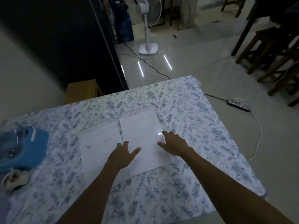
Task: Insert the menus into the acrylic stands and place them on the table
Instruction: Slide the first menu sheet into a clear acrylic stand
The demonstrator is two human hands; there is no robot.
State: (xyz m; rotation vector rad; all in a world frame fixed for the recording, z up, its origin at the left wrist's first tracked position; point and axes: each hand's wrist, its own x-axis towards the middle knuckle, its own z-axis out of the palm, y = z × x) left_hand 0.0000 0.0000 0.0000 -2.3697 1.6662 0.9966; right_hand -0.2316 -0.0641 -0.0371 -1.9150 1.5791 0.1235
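Two white rectangular sheets lie flat side by side on the floral tablecloth. The right sheet (pixel 140 126) is glossy and shows a bright light reflection near its right edge; whether it is a menu or an acrylic stand I cannot tell. The left sheet (pixel 98 147) carries small pink marks. My left hand (pixel 123 153) rests with fingers spread across the seam between the two sheets. My right hand (pixel 174 143) lies with fingers spread on the right edge of the right sheet. Neither hand grips anything.
The table (pixel 194 110) wears a blue-and-white floral cloth. A blue bag (pixel 24 146) and a small white bundle (pixel 14 177) sit at its left edge. Beyond are a white pedestal fan (pixel 148 47), a power strip (pixel 239 105) with cables, and dark wooden stools (pixel 267 46).
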